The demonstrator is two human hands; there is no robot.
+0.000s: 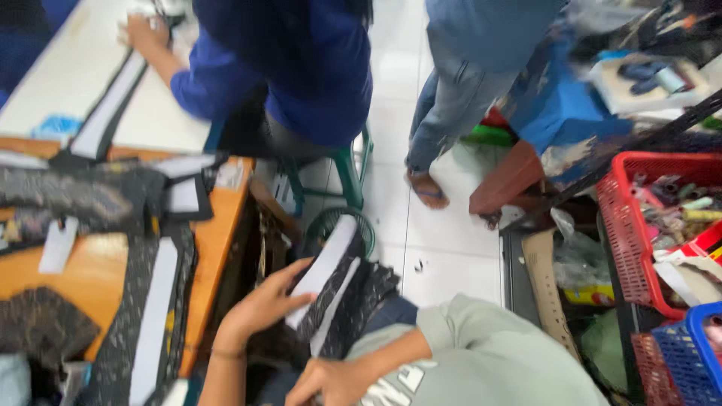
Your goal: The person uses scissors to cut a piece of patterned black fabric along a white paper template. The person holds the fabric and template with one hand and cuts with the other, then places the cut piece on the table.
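— What have you got in your hands?

— My left hand (259, 308) is closed on a stack of fabric strips (335, 289), dark patterned cloth with white stiffening on the faces. Fingers lie across the white face, thumb underneath. The stack sits over my lap, just off the edge of the bench (214, 248). My right hand (331, 380) is curled at the lower end of the same stack; whether it really grips I cannot tell, the picture is blurred there.

— And the containers?

— To my right stands a red basket (628, 225) of plastic mesh, holding small mixed bits in pale colours, too blurred to name. In front of it is a blue basket (688, 361), also mesh; its contents are hidden. A clear plastic bag (575, 252) lies crumpled between the baskets and a brown cardboard strip (545, 289).

— What lies on the bench?

— It is orange wood. More long dark strips (154, 316) with white centres lie on it, flat and soft-looking, beside patterned cloth pieces (75, 195).

— Anyone else?

— A person in a blue top (301, 68) sits on a green stool (350, 177), one hand on a white bench (147, 34).
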